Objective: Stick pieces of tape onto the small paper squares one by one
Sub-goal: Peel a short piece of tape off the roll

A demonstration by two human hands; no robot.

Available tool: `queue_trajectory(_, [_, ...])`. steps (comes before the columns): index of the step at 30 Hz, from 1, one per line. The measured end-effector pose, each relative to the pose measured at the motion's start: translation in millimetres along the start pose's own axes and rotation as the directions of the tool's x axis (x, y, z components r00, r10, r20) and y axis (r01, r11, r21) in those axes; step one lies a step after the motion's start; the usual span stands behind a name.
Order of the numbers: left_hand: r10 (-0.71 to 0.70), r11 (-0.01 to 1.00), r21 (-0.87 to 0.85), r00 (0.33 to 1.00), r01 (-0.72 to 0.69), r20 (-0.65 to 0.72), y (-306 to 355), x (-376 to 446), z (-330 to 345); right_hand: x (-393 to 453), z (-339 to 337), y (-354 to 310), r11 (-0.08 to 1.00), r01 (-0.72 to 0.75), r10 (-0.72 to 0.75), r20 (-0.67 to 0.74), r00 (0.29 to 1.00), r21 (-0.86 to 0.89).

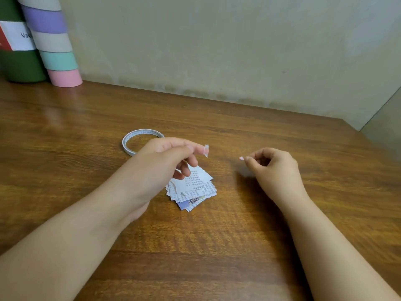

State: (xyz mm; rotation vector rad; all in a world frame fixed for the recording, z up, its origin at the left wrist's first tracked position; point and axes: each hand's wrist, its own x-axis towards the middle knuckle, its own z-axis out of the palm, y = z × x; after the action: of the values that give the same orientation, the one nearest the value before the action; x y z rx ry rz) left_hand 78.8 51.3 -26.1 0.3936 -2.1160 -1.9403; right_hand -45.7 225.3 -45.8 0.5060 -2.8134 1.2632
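A small heap of printed paper squares [193, 187] lies on the wooden table [238, 224] at the centre. My left hand [165, 155] hovers over the heap and pinches a small piece of tape [206, 150] between thumb and forefinger, the piece sticking up at the fingertips. My right hand [271, 168] hangs a little to the right, apart from the left, its fingers curled with the fingertips drawn together; a tiny white bit shows at them, too small to identify. A thin white roll of tape [132, 141] lies flat behind my left hand, partly hidden by it.
At the back left corner stand a dark green cylinder [20, 66] and a tall tube banded in purple, beige, teal and pink [58, 59]. A plain wall runs along the table's far edge. The table's right corner ends near the wall.
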Motion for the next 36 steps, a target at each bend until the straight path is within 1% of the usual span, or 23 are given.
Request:
queue_trajectory(6, [-0.020,1.000,0.000,1.000,0.020,-0.009,0.0,2.3,-3.2,0.7,1.9,1.5,1.000,0.002,-0.002,-0.041,0.999,0.002])
queue_trajectory(8, [-0.021,1.000,0.006,1.000,0.021,0.001,0.6,1.8,-3.2,-1.4,2.5,0.5,1.000,0.024,-0.024,-0.066,0.998,0.000])
queue_trajectory(9, [-0.019,1.000,0.011,1.000,0.019,0.013,1.3,1.1,-2.8,-3.7,2.8,-1.9,0.998,0.061,-0.060,-0.083,0.995,0.007])
queue_trajectory(11, [0.002,1.000,0.025,0.999,-0.003,0.049,2.0,-0.2,-1.6,-11.4,3.6,-10.1,0.981,0.181,-0.175,-0.092,0.980,0.067])
queue_trajectory(14, [0.050,0.996,0.066,0.993,-0.057,0.109,1.4,-1.4,0.3,-28.2,8.6,-24.7,0.913,0.341,-0.351,0.007,0.936,0.222])
queue_trajectory(16, [0.069,0.992,0.099,0.988,-0.083,0.134,0.1,-1.3,0.8,-37.4,13.2,-30.2,0.879,0.407,-0.436,0.071,0.897,0.247])
queue_trajectory(18, [0.079,0.986,0.138,0.986,-0.099,0.148,-1.1,-1.3,1.2,-42.1,15.5,-32.1,0.860,0.441,-0.476,0.092,0.875,0.255])
queue_trajectory(21, [0.086,0.975,0.189,0.983,-0.116,0.161,-3.1,-1.1,1.9,-45.6,15.0,-32.8,0.836,0.478,-0.510,0.063,0.858,0.269])
queue_trajectory(25, [0.094,0.968,0.213,0.980,-0.131,0.176,-6.5,0.3,1.9,-48.6,14.4,-33.5,0.811,0.554,-0.559,-0.030,0.828,0.187])
queue_trajectory(28, [0.097,0.966,0.223,0.982,-0.133,0.165,-8.0,1.8,1.3,-49.0,13.6,-33.2,0.797,0.582,-0.582,-0.053,0.811,0.162])
queue_trajectory(33, [0.084,0.963,0.240,0.982,-0.124,0.169,-6.3,0.2,2.1,-49.3,17.9,-32.9,0.800,0.589,-0.584,-0.082,0.808,0.114])
queue_trajectory(36, [0.078,0.961,0.252,0.987,-0.112,0.142,-4.5,-0.4,2.2,-49.5,19.0,-33.7,0.824,0.545,-0.540,-0.077,0.838,0.154])
